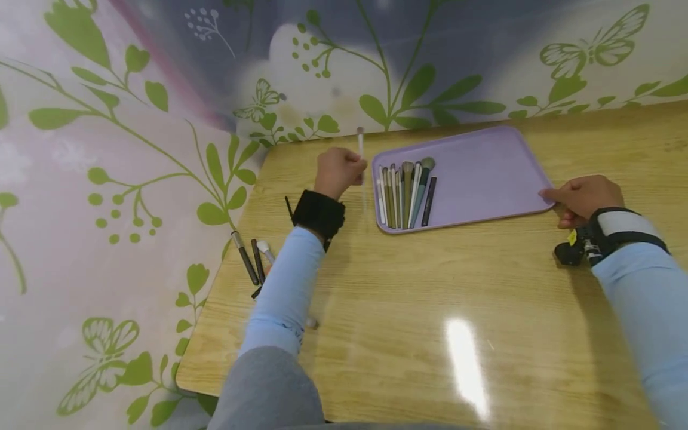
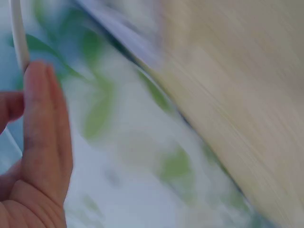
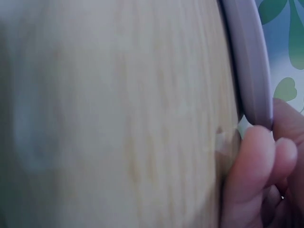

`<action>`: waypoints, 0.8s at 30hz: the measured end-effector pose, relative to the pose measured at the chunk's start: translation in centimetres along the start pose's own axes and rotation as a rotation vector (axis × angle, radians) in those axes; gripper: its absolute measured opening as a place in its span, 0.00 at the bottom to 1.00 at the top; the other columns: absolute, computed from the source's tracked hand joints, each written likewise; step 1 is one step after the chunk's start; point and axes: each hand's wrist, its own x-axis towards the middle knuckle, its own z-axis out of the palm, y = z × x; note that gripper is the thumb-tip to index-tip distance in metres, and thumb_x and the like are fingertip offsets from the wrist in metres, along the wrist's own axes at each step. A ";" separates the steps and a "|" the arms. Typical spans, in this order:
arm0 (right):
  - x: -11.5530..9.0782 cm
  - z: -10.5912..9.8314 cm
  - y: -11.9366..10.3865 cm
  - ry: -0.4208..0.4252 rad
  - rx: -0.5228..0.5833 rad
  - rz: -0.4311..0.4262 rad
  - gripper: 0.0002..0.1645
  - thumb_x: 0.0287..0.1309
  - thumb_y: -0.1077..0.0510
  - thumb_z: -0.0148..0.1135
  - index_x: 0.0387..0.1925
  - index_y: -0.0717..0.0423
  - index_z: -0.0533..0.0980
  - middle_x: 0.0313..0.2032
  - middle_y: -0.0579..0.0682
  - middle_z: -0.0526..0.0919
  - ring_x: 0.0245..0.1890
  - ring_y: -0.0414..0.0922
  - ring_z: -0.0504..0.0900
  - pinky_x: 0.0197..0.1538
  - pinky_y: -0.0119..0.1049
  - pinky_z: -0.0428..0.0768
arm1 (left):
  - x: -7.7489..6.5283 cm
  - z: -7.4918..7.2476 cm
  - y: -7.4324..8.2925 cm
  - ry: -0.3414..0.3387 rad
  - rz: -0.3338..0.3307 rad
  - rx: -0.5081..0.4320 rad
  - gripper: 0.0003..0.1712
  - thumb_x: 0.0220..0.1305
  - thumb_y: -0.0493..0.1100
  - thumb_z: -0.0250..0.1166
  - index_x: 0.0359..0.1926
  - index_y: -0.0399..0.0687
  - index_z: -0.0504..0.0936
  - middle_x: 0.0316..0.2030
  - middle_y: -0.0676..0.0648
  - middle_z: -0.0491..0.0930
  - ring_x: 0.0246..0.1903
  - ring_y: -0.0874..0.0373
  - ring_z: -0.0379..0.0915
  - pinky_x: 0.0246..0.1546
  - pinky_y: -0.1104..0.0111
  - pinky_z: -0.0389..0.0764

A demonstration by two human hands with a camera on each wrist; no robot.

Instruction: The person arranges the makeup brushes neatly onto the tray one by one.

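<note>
My left hand (image 1: 340, 170) pinches a white-handled makeup brush (image 1: 361, 140) above the table, just left of the purple tray (image 1: 484, 173). In the left wrist view, the slim pale handle (image 2: 18, 38) rises from between the thumb and fingertips. Several makeup brushes (image 1: 407, 194) lie side by side in the left part of the tray, bristles toward the wall. At the tray's near right corner, my right hand (image 1: 588, 197) grips the rim with thumb and fingers. The right wrist view shows the tray's rim (image 3: 249, 61) between the thumb and fingers of that hand (image 3: 256, 175).
More brushes (image 1: 258, 261) lie on the wooden table (image 1: 430, 286) near its left edge, partly behind my left sleeve. A thin black item (image 1: 289, 209) lies by the left wrist. A wall (image 1: 333, 54) with leaf and butterfly patterns bounds the table at the back and left.
</note>
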 end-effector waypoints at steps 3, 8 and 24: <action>-0.1 -0.1 -0.2 0.005 0.019 0.020 0.28 0.34 0.30 0.56 0.19 0.51 0.71 0.08 0.44 0.72 0.14 0.45 0.79 0.20 0.38 0.75 | 0.5 3.6 3.1 -0.068 0.054 -0.204 0.10 0.52 0.40 0.59 0.34 0.38 0.77 0.31 0.41 0.80 0.23 0.57 0.77 0.24 0.75 0.76; -0.2 0.0 -0.2 0.007 0.036 0.023 0.28 0.34 0.30 0.57 0.19 0.51 0.71 0.08 0.44 0.71 0.13 0.44 0.78 0.21 0.38 0.76 | 0.2 9.0 4.1 -0.159 0.093 -0.063 0.09 0.51 0.43 0.60 0.30 0.42 0.80 0.26 0.45 0.81 0.20 0.61 0.77 0.22 0.77 0.74; 0.0 0.1 -0.1 -0.004 0.006 0.010 0.31 0.36 0.30 0.55 0.21 0.54 0.71 0.08 0.45 0.72 0.13 0.44 0.78 0.21 0.38 0.76 | -0.2 13.0 4.7 -0.141 0.168 0.673 0.06 0.51 0.45 0.60 0.23 0.51 0.78 0.29 0.53 0.79 0.24 0.63 0.74 0.19 0.72 0.72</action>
